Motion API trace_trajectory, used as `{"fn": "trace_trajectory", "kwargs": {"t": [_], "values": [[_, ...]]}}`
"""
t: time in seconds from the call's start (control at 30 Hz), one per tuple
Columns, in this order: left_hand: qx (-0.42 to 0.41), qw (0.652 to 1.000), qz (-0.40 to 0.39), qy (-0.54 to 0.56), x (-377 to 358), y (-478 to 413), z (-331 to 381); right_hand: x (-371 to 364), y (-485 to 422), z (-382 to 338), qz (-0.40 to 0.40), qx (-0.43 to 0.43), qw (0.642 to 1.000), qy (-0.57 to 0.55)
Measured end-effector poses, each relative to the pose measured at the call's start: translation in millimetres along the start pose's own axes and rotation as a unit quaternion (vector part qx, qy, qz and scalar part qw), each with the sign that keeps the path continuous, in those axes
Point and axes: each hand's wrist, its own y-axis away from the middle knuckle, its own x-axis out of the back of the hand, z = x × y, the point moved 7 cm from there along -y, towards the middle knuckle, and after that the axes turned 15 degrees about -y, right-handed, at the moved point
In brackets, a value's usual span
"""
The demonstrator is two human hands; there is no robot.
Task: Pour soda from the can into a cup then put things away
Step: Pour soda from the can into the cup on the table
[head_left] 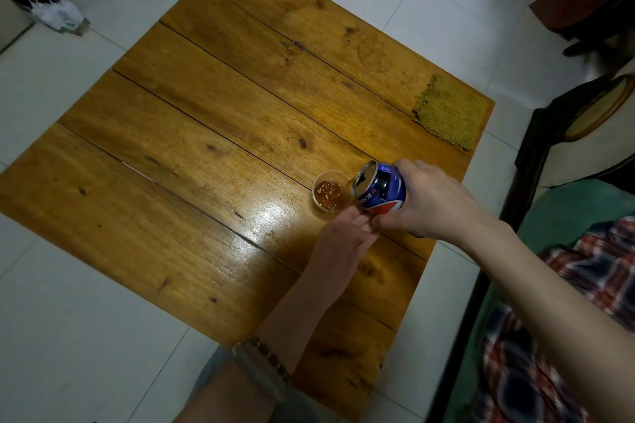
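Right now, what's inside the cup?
The cup holds brown soda with bubbles on top. The tilted can covers its right rim, and the cup's bottom is hidden under the soda.

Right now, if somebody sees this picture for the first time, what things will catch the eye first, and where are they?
First the blue soda can, tipped on its side in the right hand over a small clear cup with brown soda in it, near the right edge of the wooden table. The left hand steadies the cup from the near side. A green woven cloth lies at the table's far right corner.
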Motion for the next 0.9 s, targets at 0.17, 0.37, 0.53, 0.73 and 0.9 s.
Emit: {"fn": "trace_trajectory", "kwargs": {"t": [0.17,0.37,0.53,0.73,0.9], "values": [[0.033,0.994,-0.015,0.098,-2.3,-1.3,-1.9,-0.8,-0.8,-0.3,0.001,0.001,1.000,-0.002],[0.041,0.990,-0.023,0.133,-4.2,0.0,2.8,-1.7,-0.9,-0.8,0.001,0.004,1.000,0.003],[0.030,0.993,-0.022,0.109,-3.0,2.3,4.1,-1.6,-0.5,-1.4,0.003,0.002,1.000,0.002],[0.028,0.993,-0.030,0.107,-3.7,2.9,5.6,-1.2,0.6,-3.4,0.010,0.009,1.000,0.010],[0.020,0.997,-0.024,0.070,-1.2,4.9,3.9,-1.4,1.5,-4.0,0.012,0.009,1.000,0.014]]}}
